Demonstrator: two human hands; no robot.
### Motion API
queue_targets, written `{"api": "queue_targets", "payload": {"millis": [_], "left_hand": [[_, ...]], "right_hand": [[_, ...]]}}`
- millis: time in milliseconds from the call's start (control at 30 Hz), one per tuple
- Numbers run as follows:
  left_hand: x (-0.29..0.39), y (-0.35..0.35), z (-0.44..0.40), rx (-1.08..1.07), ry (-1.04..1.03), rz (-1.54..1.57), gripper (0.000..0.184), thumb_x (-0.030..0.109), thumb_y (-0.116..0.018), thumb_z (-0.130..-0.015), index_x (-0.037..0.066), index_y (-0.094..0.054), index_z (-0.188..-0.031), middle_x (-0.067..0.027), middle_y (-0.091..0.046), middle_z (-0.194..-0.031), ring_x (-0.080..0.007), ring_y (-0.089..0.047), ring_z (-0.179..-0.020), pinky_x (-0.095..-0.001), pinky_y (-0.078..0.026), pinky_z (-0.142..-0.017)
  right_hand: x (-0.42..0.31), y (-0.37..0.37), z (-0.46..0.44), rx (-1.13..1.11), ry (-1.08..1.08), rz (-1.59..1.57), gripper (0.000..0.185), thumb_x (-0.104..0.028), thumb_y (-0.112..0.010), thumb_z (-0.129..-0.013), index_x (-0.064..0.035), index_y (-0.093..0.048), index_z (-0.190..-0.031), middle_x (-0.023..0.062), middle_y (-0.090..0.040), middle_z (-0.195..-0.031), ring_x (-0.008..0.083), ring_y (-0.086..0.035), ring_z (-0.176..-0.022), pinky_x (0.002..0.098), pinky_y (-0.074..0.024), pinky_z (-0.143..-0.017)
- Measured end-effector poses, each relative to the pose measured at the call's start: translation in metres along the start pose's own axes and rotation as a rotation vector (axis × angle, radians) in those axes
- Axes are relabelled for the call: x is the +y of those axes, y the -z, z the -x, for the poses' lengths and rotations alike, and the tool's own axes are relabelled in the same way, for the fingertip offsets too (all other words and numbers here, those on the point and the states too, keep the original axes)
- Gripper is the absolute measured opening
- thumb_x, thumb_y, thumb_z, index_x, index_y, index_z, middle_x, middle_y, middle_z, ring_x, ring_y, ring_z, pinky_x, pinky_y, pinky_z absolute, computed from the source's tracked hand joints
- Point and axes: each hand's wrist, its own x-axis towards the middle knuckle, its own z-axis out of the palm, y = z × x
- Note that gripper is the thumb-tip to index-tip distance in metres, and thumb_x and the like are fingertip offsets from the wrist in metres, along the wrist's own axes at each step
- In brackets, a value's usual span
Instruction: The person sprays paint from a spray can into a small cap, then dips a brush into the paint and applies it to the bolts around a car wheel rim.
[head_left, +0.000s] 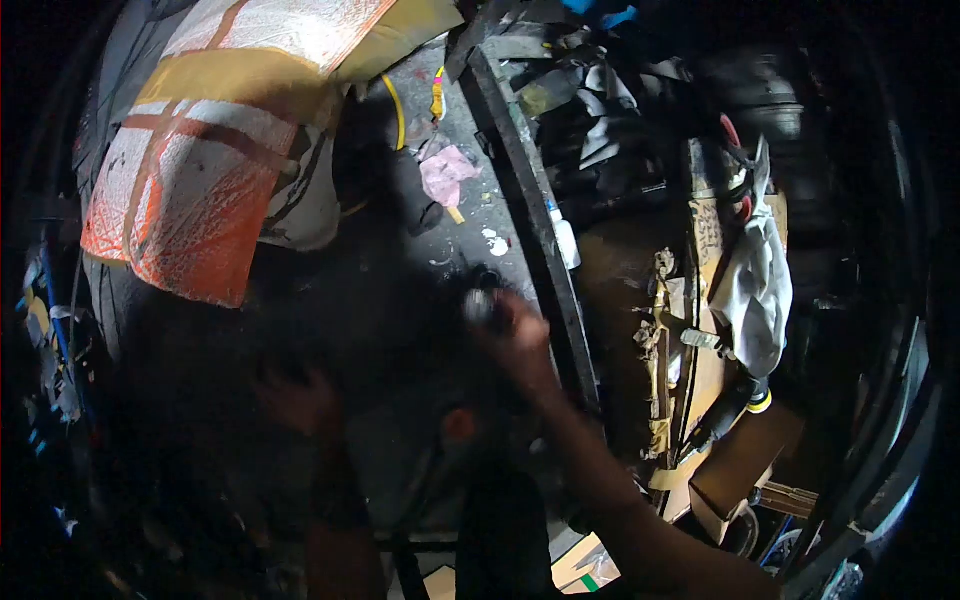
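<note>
My right hand (520,335) is closed around a small dark object with a shiny grey, round end (481,304). Blur and shadow hide its exact kind. It is over the dark floor or bench surface (505,205), beside a long dark bar (530,190). My left hand (300,395) is in deep shadow at the lower left. Its fingers seem spread apart, and no held thing shows in it. Above that hand lies a large orange-and-white wrapped bundle (205,200) with brown tape across it.
A pink crumpled cloth (449,175) and a yellow strip (396,112) lie beyond my right hand. Past the bar stands a white bottle (565,240). On the right are torn cardboard (708,240), a pale grey cloth (757,290) and an open cardboard box (740,480).
</note>
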Motion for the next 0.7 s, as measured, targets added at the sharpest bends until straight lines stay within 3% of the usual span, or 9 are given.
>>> {"api": "queue_targets", "payload": {"millis": [67,133,233,333,400,567,600,667,700], "left_hand": [[0.004,-0.001,0.002,0.034,0.043,-0.052,0.065,0.052,-0.057,-0.096,0.010,-0.047,-0.144,-0.0215,-0.042,-0.150,-0.0414,-0.040,-0.140,-0.0600,-0.030,-0.114],[0.004,0.000,0.006,0.033,0.084,-0.090,0.065,0.052,-0.058,-0.096,0.010,-0.047,-0.144,-0.0209,-0.043,-0.149,-0.0416,-0.040,-0.139,-0.0605,-0.030,-0.114],[0.003,-0.004,0.005,0.031,0.097,-0.101,0.065,0.053,-0.058,-0.096,0.010,-0.047,-0.144,-0.0202,-0.042,-0.150,-0.0416,-0.040,-0.139,-0.0610,-0.029,-0.114],[-0.001,-0.008,0.007,0.081,0.068,-0.116,0.065,0.055,-0.057,-0.096,0.011,-0.047,-0.144,-0.0200,-0.042,-0.150,-0.0413,-0.039,-0.140,-0.0612,-0.028,-0.115],[0.001,-0.003,0.006,0.073,0.059,-0.110,0.065,0.055,-0.057,-0.096,0.011,-0.047,-0.143,-0.0199,-0.042,-0.151,-0.0411,-0.039,-0.140,-0.0614,-0.028,-0.115],[-0.007,-0.010,0.004,0.086,0.054,-0.114,0.065,0.055,-0.057,-0.096,0.013,-0.046,-0.145,-0.0181,-0.041,-0.152,-0.0399,-0.040,-0.140,-0.0621,-0.026,-0.116],[-0.009,-0.010,0.002,0.101,0.037,-0.120,0.065,0.056,-0.057,-0.096,0.014,-0.046,-0.145,-0.0177,-0.041,-0.152,-0.0396,-0.040,-0.140,-0.0622,-0.026,-0.116],[-0.004,-0.006,0.001,0.093,0.033,-0.128,0.065,0.056,-0.057,-0.096,0.014,-0.046,-0.145,-0.0176,-0.041,-0.152,-0.0393,-0.040,-0.141,-0.0621,-0.026,-0.116],[-0.001,-0.004,0.003,0.086,0.036,-0.131,0.065,0.056,-0.057,-0.096,0.014,-0.047,-0.145,-0.0176,-0.042,-0.152,-0.0391,-0.040,-0.141,-0.0621,-0.026,-0.116]], "right_hand": [[0.001,0.006,0.045,-0.271,-0.263,0.158,0.053,-0.028,-0.081,-0.081,-0.0059,-0.064,-0.125,0.0222,-0.067,-0.114,0.0374,-0.067,-0.105,0.0450,-0.0536,-0.092],[0.009,0.015,0.101,-0.359,-0.246,0.189,0.056,-0.030,-0.077,-0.084,-0.0070,-0.060,-0.132,0.0220,-0.066,-0.118,0.0386,-0.064,-0.111,0.0476,-0.0508,-0.097],[-0.007,0.032,0.129,-0.781,-0.282,0.446,0.057,-0.027,-0.078,-0.083,-0.0014,-0.058,-0.130,0.0220,-0.065,-0.120,0.0365,-0.064,-0.112,0.0454,-0.0497,-0.100],[-0.044,0.058,0.085,-0.652,-0.693,0.264,0.057,-0.026,-0.073,-0.089,-0.0030,-0.054,-0.136,0.0227,-0.064,-0.124,0.0346,-0.064,-0.116,0.0449,-0.0484,-0.102],[-0.018,0.063,0.057,-0.105,-0.155,0.230,0.049,-0.019,-0.066,-0.095,-0.0034,-0.052,-0.139,0.0199,-0.064,-0.126,0.0292,-0.063,-0.116,0.0424,-0.0500,-0.099],[-0.024,0.066,-0.087,0.390,-0.358,-0.614,0.042,-0.011,-0.052,-0.103,0.0005,-0.044,-0.143,0.0113,-0.060,-0.111,0.0129,-0.056,-0.101,0.0279,-0.0450,-0.094],[-0.011,0.058,-0.106,0.491,-0.306,-0.637,0.042,-0.009,-0.051,-0.102,0.0029,-0.044,-0.142,0.0157,-0.062,-0.115,0.0182,-0.060,-0.105,0.0317,-0.0459,-0.096],[0.014,0.050,-0.130,0.663,-0.166,-0.061,0.045,-0.007,-0.050,-0.098,0.0066,-0.042,-0.140,0.0259,-0.063,-0.122,0.0370,-0.062,-0.113,0.0413,-0.0448,-0.101],[-0.022,0.060,-0.138,0.636,-0.490,-0.127,0.047,-0.009,-0.052,-0.093,0.0089,-0.043,-0.135,0.0346,-0.057,-0.131,0.0513,-0.053,-0.123,0.0481,-0.0404,-0.105]]}}
